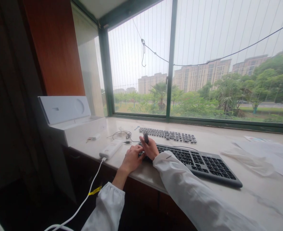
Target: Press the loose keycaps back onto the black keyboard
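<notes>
The right hand (151, 149) is closed around a dark, rounded stick (145, 137), which stands nearly upright at the left end of a long, flat, dark keyboard (199, 160). The left hand (133, 158) bends its fingers at this same end; I cannot tell if they grip something. The keyboard lies on a glossy, grey-veined countertop (264, 197), small loose keycaps (167, 134) in rows behind it.
</notes>
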